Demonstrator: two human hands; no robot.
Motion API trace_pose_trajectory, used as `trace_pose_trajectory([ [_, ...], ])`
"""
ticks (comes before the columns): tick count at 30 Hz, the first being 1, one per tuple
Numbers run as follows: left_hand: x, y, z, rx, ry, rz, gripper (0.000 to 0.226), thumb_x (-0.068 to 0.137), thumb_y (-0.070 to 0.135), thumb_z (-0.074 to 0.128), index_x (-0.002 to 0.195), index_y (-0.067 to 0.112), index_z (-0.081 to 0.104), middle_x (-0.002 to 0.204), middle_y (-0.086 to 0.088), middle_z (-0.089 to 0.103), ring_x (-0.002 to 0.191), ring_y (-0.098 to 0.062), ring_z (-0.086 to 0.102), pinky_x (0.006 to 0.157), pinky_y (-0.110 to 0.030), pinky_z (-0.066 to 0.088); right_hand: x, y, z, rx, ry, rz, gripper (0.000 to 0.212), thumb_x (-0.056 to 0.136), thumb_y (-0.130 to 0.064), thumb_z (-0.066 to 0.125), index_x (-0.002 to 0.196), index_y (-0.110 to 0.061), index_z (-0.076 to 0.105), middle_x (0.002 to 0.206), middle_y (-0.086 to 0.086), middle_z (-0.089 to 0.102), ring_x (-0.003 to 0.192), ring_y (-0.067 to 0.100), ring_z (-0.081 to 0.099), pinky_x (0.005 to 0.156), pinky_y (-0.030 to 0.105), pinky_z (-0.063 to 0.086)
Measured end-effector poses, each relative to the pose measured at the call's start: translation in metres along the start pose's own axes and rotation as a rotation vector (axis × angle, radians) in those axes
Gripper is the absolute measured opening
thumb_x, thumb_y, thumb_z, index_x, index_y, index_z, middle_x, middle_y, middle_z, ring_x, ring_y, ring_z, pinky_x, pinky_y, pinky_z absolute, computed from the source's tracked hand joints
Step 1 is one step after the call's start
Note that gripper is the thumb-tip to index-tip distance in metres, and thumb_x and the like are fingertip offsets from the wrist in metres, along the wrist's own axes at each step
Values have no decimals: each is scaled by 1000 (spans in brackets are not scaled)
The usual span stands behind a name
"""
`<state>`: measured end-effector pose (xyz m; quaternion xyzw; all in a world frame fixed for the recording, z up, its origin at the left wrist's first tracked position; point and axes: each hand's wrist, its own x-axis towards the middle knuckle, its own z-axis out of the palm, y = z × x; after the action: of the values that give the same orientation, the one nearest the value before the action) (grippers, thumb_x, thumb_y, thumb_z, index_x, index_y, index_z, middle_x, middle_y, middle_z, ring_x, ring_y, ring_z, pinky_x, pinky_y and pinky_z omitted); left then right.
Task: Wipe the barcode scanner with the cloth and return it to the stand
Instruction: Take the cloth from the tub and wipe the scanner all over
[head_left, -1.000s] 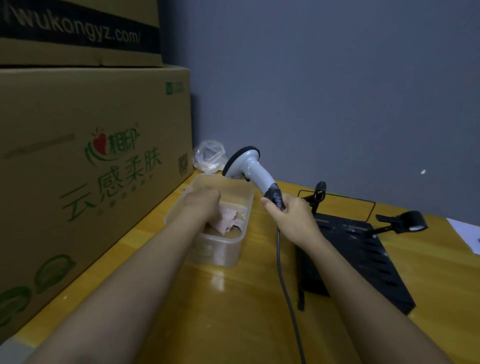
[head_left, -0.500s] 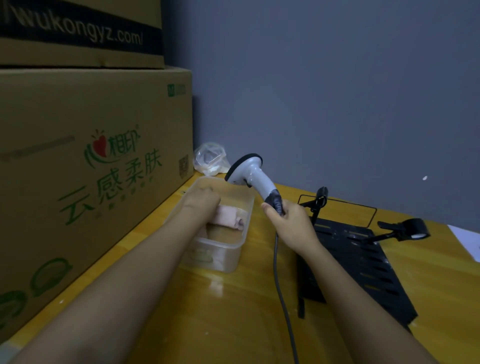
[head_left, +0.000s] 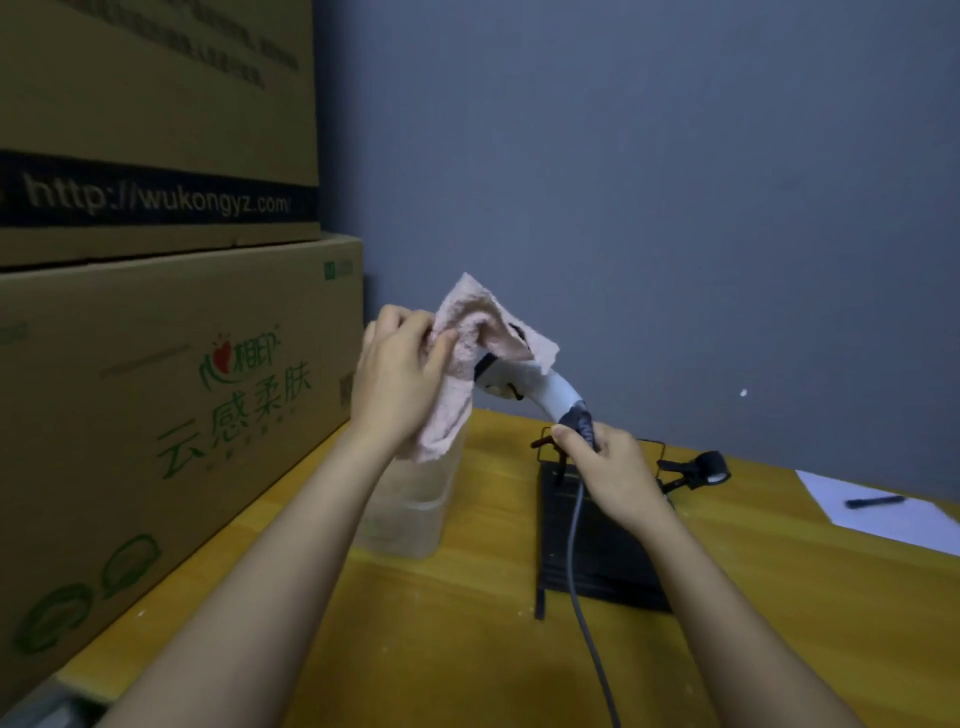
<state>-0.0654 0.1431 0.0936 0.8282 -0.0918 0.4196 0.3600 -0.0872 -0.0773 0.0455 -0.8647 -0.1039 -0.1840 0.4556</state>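
Note:
My right hand (head_left: 608, 470) grips the dark handle of the white barcode scanner (head_left: 545, 389), holding it up in the air with its head pointing left. A grey cable (head_left: 579, 571) hangs from the handle. My left hand (head_left: 400, 374) holds a pink cloth (head_left: 467, 353) which is draped over the scanner's head and hides most of it. The black stand (head_left: 597, 551) with its flat base lies on the wooden table below my right hand, with a black holder arm (head_left: 696, 470) at its far right.
A clear plastic tub (head_left: 415, 519) stands on the table (head_left: 467, 649) under my left wrist. Stacked cardboard boxes (head_left: 156, 389) wall off the left side. A white sheet with a black pen (head_left: 875, 501) lies at the far right. A grey wall is behind.
My left hand has lifted the pink cloth out of the plastic tub and brought it up onto the scanner's head. My right hand has raised the scanner. The camera has tilted upward.

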Motion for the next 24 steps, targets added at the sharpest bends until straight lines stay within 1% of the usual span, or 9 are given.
trace_pose_trajectory([
  [2,-14,33,0,-90,-59,16,28,89,39,54,87,12,59,90,-1,52,89,-22,54,73,-35,42,-25,3,-28,15,18,-34,45,90,-34,56,60,-16,29,56,0,24,46,9,24,43,21,18],
  [7,-33,35,16,-114,-159,-74,37,82,50,59,73,15,52,64,1,55,66,-21,53,61,-38,42,-42,14,-37,-10,-36,-17,43,89,-29,57,59,-18,28,54,-2,22,47,11,23,47,26,13],
  [9,-40,32,18,-135,-161,-62,35,83,50,56,70,17,52,60,3,54,66,-22,55,61,-39,43,-47,18,-38,1,-70,-4,41,89,-28,57,61,-17,30,56,0,23,49,11,24,48,26,14],
  [11,-50,32,21,-141,-137,-35,35,86,49,52,68,19,52,64,2,54,67,-21,55,61,-38,41,-56,21,-43,-6,-81,15,40,88,-28,57,61,-17,29,54,-3,23,48,10,23,46,24,14],
  [15,-83,28,35,96,-367,27,34,88,50,46,65,25,50,77,-3,58,77,-24,58,65,-38,46,-75,35,-49,-47,-89,45,40,89,-27,57,61,-17,30,54,-2,25,47,9,23,45,23,16],
  [17,-96,29,37,54,-371,-17,29,89,46,48,70,23,53,83,-2,57,79,-21,56,66,-36,45,-80,39,-49,-65,-107,66,39,89,-32,56,63,-15,32,59,4,29,52,13,28,50,28,19],
  [19,-100,36,37,45,-384,-21,27,90,42,49,75,21,55,84,0,56,81,-21,56,65,-34,42,-82,42,-46,-56,-113,72,39,89,-33,56,64,-15,32,60,5,29,53,15,28,50,27,19],
  [22,-100,35,35,-84,-332,-26,23,91,37,49,77,20,55,83,-3,58,79,-22,57,67,-37,44,-83,45,-41,-51,-122,64,42,90,-32,56,61,-17,29,53,-4,25,45,10,23,43,21,20],
  [24,-99,32,34,-56,-390,-20,24,92,34,48,73,20,52,75,-1,59,76,-25,59,67,-40,46,-81,48,-39,-38,-120,75,42,90,-31,56,61,-16,29,52,-6,23,43,7,21,43,21,19],
])
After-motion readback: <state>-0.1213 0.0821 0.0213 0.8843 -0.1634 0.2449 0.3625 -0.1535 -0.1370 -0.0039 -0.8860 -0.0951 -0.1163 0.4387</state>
